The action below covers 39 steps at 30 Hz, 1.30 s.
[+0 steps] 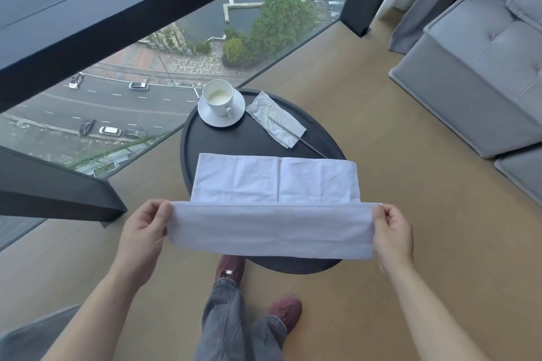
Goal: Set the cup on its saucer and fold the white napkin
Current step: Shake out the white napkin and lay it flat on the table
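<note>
A white cup [218, 96] stands upright on its white saucer [236, 115] at the far left of a round black table [199, 134]. The white napkin [272, 208] lies spread over the table's near half. Its near edge is lifted and turned back into a long band. My left hand [145, 228] pinches the band's left end, and my right hand [393, 231] pinches its right end. The far part of the napkin lies flat on the table with a centre crease.
A crumpled paper wrapper [275, 118] with a thin metal utensil [311, 146] on it lies right of the saucer. A floor-to-ceiling window runs along the left. A grey sofa [475, 67] stands at the right. My legs and shoes are below the table's edge.
</note>
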Each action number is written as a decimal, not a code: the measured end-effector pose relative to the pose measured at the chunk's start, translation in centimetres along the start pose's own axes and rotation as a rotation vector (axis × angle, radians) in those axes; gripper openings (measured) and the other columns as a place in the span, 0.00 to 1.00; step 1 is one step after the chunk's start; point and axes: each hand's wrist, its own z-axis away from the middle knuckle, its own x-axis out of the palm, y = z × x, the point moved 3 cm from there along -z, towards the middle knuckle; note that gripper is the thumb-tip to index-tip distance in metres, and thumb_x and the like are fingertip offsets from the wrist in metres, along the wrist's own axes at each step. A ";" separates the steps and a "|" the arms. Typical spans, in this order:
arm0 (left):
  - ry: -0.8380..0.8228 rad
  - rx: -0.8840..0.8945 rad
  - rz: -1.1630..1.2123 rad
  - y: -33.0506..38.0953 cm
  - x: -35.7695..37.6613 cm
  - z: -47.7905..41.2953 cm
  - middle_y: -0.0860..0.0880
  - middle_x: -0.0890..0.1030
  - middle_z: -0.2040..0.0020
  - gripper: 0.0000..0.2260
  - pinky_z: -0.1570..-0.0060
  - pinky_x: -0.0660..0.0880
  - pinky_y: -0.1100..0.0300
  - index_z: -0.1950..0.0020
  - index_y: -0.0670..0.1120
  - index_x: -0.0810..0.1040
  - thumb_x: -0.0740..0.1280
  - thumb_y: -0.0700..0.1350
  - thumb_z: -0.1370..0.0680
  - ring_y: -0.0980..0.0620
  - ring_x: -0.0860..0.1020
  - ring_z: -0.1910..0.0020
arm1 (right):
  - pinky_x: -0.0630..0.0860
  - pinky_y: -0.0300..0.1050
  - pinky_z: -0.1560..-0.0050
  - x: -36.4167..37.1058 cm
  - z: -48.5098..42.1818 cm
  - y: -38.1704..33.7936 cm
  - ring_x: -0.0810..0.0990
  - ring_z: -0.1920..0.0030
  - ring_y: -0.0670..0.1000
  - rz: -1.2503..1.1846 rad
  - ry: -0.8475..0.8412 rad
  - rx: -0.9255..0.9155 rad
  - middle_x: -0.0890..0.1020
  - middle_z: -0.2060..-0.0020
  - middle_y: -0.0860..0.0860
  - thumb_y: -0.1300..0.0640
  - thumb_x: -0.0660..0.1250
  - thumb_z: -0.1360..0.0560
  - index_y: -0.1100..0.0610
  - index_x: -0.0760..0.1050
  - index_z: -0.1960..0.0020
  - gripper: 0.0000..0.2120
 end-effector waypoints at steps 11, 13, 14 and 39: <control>0.034 -0.099 -0.050 0.9 5.1 -12.4 0.44 0.79 0.53 0.09 0.52 0.71 0.48 0.54 0.48 0.80 0.65 0.51 0.18 0.46 0.74 0.54 | 0.65 0.46 0.65 4.5 -8.8 -2.1 0.65 0.67 0.50 0.127 0.072 0.011 0.70 0.68 0.48 0.50 0.62 0.18 0.60 0.73 0.57 0.14; 0.049 -0.097 -0.087 0.7 5.7 -13.6 0.45 0.78 0.56 0.09 0.57 0.69 0.49 0.54 0.47 0.78 0.64 0.49 0.17 0.46 0.72 0.57 | 0.64 0.45 0.67 5.2 -10.0 -2.1 0.64 0.68 0.50 0.155 0.074 0.011 0.69 0.69 0.48 0.51 0.62 0.18 0.59 0.72 0.57 0.14; 0.061 -0.094 -0.110 0.6 5.9 -14.1 0.45 0.77 0.57 0.10 0.59 0.69 0.50 0.54 0.47 0.78 0.63 0.48 0.17 0.46 0.71 0.58 | 0.64 0.45 0.67 5.5 -10.6 -2.1 0.64 0.68 0.50 0.170 0.076 0.010 0.69 0.69 0.48 0.51 0.62 0.18 0.59 0.72 0.57 0.14; -0.340 0.682 -1.105 -4.2 22.8 -0.5 0.44 0.54 0.14 0.30 0.19 0.54 0.42 0.15 0.41 0.56 0.57 0.52 0.15 0.45 0.50 0.15 | 0.70 0.60 0.40 7.2 -3.8 3.3 0.71 0.35 0.65 0.921 0.116 -0.061 0.68 0.31 0.62 0.43 0.56 0.19 0.59 0.51 0.19 0.35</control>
